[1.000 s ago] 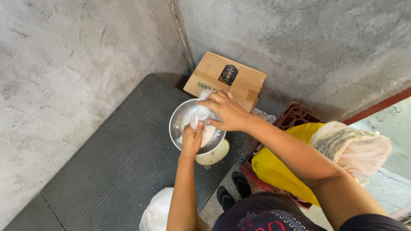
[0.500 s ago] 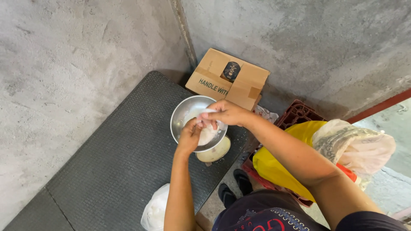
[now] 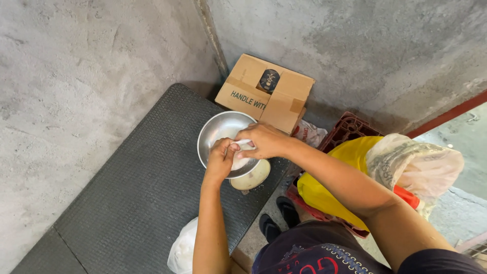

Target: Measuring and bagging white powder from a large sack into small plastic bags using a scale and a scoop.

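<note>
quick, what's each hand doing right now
Left hand: closed on the white lump over the metal bowl.
Right hand: closed on the same white lump.

Both forearms are bare to the elbow and beyond; no watch, ring or band shows on the left hand or the right hand; a dark sleeve edge sits at the right shoulder; the dark top carries red lettering and pale dotted trim; black sandals, it seems, on the feet.
</note>
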